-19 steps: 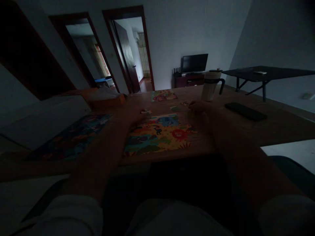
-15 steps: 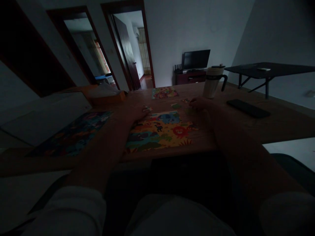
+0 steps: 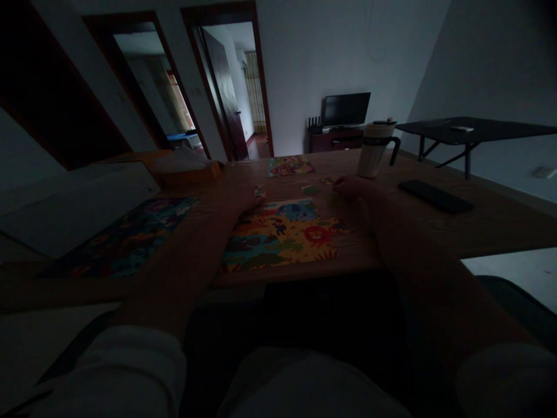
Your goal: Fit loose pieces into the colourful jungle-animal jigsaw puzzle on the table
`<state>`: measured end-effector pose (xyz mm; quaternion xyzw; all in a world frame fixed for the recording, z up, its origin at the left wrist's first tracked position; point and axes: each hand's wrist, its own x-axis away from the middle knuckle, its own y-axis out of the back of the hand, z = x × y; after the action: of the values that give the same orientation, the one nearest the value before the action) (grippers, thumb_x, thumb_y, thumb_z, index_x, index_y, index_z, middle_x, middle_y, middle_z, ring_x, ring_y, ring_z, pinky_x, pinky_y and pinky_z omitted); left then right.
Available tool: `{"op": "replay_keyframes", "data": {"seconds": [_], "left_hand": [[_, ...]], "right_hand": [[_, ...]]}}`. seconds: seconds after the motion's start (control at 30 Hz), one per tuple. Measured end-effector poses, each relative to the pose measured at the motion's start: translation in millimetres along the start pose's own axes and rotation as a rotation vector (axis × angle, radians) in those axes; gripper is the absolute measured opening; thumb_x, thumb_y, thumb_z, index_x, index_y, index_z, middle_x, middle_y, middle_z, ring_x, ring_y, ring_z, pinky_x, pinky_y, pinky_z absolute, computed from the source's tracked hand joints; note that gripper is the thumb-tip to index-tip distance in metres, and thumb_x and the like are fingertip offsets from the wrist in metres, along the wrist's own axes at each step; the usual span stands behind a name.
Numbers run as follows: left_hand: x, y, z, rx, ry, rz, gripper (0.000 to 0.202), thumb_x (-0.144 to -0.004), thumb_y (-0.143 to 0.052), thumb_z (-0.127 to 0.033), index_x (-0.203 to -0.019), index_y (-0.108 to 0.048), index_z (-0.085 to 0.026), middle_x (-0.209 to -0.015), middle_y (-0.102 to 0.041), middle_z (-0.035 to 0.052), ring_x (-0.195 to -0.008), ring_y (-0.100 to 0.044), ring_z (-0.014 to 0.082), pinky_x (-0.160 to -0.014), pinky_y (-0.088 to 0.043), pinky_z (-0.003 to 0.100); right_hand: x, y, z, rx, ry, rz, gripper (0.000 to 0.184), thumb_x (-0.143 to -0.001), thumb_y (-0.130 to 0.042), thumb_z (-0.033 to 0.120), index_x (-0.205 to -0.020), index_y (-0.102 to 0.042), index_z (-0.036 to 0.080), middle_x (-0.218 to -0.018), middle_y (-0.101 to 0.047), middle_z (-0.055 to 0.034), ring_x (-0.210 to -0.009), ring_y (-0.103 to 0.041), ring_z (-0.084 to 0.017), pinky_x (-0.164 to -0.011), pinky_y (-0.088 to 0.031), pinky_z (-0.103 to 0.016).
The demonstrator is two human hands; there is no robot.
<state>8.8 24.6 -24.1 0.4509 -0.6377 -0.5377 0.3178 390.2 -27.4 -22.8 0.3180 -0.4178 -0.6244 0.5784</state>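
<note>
left hand [image 3: 244,200] pinches a small puzzle piece [image 3: 260,191] beside an animal puzzle [image 3: 289,244]; right hand [image 3: 353,187], fingers curled near 2 loose pieces [image 3: 310,189], cannot be read as gripping or not.

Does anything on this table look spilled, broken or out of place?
Nothing looks spilled or broken, though the light is dim, and the mug stands upright. The only untidy part is the animal puzzle: its right edge is uneven, and loose pieces lie past its far side, between the left hand and right hand.
</note>
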Motion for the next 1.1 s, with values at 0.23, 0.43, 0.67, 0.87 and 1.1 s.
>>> {"op": "replay_keyframes", "data": {"seconds": [0.23,0.43,0.67,0.87,1.1], "left_hand": [[15,8.2,27,0.119,0.033,-0.029,0.097,-0.082,-0.077,-0.068,-0.156,-0.04,-0.019,-0.125,-0.069,0.0115,-0.101,-0.066,0.0249,-0.088,-0.051,0.034],[21,17.4,35,0.307,0.073,0.055,0.089,-0.072,-0.083,-0.06,-0.146,-0.051,-0.023,-0.125,-0.07,0.0107,-0.102,-0.071,0.0261,-0.079,-0.056,0.031],[27,26.3,20,0.307,-0.051,0.275,0.077,-0.065,-0.081,-0.037,-0.138,-0.061,-0.021,-0.137,-0.065,0.0117,-0.111,-0.067,0.0253,-0.085,-0.057,0.03],[33,28.2,13,0.262,-0.065,0.292,0.079,-0.069,-0.08,-0.044,-0.142,-0.061,-0.02,-0.131,-0.069,0.0118,-0.11,-0.068,0.0273,-0.085,-0.057,0.031],[24,25.6,23,0.15,-0.07,0.217,0.071,-0.067,-0.08,-0.032,-0.136,-0.065,-0.022,-0.131,-0.068,0.0103,-0.111,-0.068,0.0263,-0.091,-0.056,0.032]], "right_hand": [[-1,0,0,0.008,0.016,0.011,0.032,-0.099,-0.063,0.026,-0.126,-0.075,0.015,-0.112,-0.077,-0.013,-0.085,-0.073,-0.021,-0.072,-0.056,-0.027],[4,2,4,0.042,0.044,0.006,0.033,-0.098,-0.062,0.022,-0.127,-0.075,0.014,-0.11,-0.077,-0.0132,-0.084,-0.072,-0.021,-0.075,-0.056,-0.029],[10,5,8,-0.021,0.016,0.038,0.034,-0.101,-0.061,0.023,-0.132,-0.073,0.013,-0.116,-0.076,-0.0134,-0.083,-0.072,-0.019,-0.071,-0.055,-0.026],[6,2,5,-0.02,0.039,0.015,0.032,-0.1,-0.065,0.022,-0.129,-0.074,0.015,-0.123,-0.075,-0.0129,-0.091,-0.073,-0.02,-0.074,-0.055,-0.025],[10,3,7,-0.019,0.02,0.015,0.032,-0.1,-0.064,0.021,-0.131,-0.073,0.016,-0.124,-0.074,-0.0125,-0.091,-0.072,-0.019,-0.075,-0.055,-0.024]]}}
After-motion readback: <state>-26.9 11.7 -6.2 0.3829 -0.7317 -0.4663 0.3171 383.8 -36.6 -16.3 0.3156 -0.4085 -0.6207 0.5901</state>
